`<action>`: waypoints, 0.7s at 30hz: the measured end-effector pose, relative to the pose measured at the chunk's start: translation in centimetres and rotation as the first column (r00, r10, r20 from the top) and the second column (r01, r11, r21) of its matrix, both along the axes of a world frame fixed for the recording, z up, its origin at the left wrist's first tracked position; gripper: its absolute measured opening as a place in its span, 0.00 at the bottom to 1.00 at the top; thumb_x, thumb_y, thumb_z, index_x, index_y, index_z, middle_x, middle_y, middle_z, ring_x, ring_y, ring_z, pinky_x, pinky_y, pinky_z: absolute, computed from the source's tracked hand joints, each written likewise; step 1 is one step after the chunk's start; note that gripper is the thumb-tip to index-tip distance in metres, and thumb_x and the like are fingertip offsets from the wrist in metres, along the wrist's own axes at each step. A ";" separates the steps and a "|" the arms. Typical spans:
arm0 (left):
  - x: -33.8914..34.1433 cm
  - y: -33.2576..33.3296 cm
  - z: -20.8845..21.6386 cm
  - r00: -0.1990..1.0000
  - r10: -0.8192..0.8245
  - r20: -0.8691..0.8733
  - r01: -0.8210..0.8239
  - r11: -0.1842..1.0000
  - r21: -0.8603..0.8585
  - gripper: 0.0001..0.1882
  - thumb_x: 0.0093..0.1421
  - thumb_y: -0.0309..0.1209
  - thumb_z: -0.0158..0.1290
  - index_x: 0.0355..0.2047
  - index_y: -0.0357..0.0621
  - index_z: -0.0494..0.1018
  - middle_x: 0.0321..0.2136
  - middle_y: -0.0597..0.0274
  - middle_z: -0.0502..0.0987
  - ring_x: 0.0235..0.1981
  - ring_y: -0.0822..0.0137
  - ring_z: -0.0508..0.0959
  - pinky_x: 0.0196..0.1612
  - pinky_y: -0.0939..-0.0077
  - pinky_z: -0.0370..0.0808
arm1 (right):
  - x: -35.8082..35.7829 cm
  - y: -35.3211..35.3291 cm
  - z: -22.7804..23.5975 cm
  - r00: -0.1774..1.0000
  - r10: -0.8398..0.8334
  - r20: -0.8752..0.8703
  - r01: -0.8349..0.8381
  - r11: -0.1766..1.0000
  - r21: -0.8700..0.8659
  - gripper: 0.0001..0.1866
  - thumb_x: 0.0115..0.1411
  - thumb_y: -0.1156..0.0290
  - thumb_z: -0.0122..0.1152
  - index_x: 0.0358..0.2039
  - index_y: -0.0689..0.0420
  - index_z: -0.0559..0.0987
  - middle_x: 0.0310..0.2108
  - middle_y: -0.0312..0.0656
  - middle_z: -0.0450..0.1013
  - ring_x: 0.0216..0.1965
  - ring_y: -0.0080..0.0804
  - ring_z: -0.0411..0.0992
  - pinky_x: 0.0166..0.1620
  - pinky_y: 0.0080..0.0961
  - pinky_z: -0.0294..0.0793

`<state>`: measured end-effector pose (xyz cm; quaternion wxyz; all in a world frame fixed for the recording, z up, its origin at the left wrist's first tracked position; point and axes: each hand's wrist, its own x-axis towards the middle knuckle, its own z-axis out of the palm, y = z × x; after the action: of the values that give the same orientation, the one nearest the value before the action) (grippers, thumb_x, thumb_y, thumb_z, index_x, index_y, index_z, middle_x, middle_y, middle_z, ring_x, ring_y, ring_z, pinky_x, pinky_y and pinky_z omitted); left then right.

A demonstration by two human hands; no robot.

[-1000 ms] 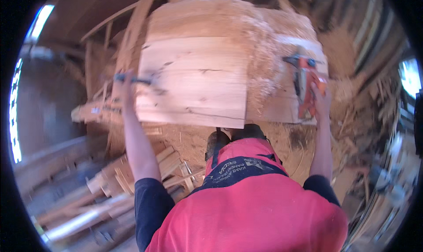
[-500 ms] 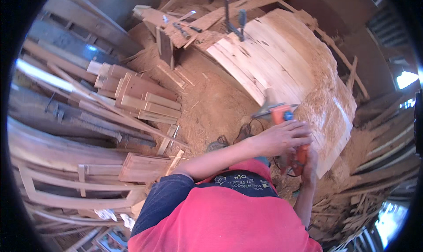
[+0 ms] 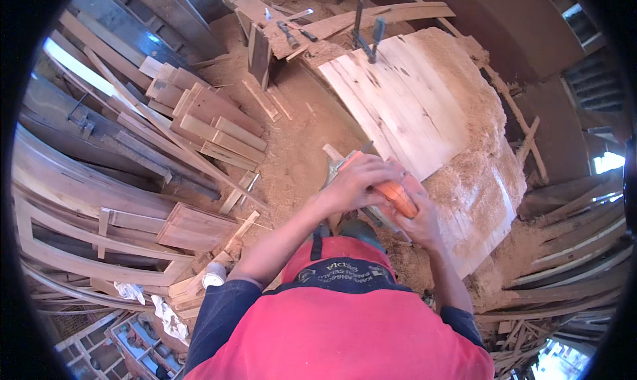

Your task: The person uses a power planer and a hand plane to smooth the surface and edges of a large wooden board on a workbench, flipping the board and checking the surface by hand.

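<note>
An orange electric planer is held tilted in both hands, off the near left edge of a pale plank panel. My left hand is closed over its front part. My right hand grips its rear part, with the fingers partly hidden behind the body. The tool's underside and cord are mostly out of sight. Thick wood shavings cover the right side of the panel, while its left side lies bare.
A black bar clamp stands at the panel's far edge. Chisels lie on a bench beyond. Stacked boards and a wooden frame fill the left. A sectioned tool box sits at the lower left. Sawdust covers the floor.
Both hands have brought the planer leftward, away from the panel, and turned it. My view has shifted a little, showing more of the lower left.
</note>
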<state>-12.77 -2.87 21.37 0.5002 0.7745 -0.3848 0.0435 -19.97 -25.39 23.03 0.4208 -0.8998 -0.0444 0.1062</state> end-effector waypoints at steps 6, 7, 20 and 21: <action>-5.6 -4.2 -14.9 0.646 0.621 -0.444 -0.619 0.766 0.171 0.40 0.51 0.50 0.68 0.56 0.36 0.70 0.49 0.44 0.76 0.52 0.48 0.75 0.58 0.59 0.69 | -3.8 -5.9 -4.7 0.966 -0.245 -0.083 0.253 0.961 0.111 0.12 0.47 0.70 0.67 0.32 0.62 0.80 0.25 0.42 0.76 0.28 0.29 0.74 0.35 0.30 0.73; -6.6 -5.1 -17.9 0.565 0.648 -0.511 -0.628 0.739 0.243 0.42 0.52 0.52 0.67 0.57 0.34 0.68 0.49 0.41 0.75 0.53 0.48 0.74 0.58 0.59 0.69 | -4.3 -6.9 -4.8 0.958 -0.266 -0.104 0.275 0.957 0.089 0.12 0.47 0.70 0.67 0.32 0.62 0.80 0.25 0.41 0.76 0.28 0.29 0.74 0.35 0.30 0.73; -4.2 -11.2 -17.7 0.438 0.618 -0.653 -0.577 0.750 0.323 0.48 0.49 0.53 0.69 0.58 0.27 0.65 0.51 0.38 0.70 0.54 0.46 0.71 0.58 0.56 0.68 | -4.7 -12.4 -12.1 0.967 -0.223 -0.121 0.227 0.973 0.026 0.13 0.48 0.64 0.70 0.28 0.59 0.78 0.21 0.48 0.73 0.23 0.41 0.74 0.30 0.35 0.72; -3.8 -10.6 -18.4 0.462 0.660 -0.593 -0.573 0.732 0.368 0.48 0.48 0.52 0.70 0.58 0.28 0.65 0.50 0.38 0.70 0.54 0.46 0.70 0.59 0.56 0.67 | -4.0 -11.8 -12.2 0.969 -0.215 -0.125 0.220 0.975 0.024 0.13 0.48 0.64 0.70 0.28 0.59 0.78 0.21 0.48 0.73 0.23 0.41 0.74 0.30 0.35 0.72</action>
<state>-16.62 -13.43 2.94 0.5091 0.8450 0.1349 -0.0927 -23.95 -37.21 10.87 0.4489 -0.8829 0.0783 0.1132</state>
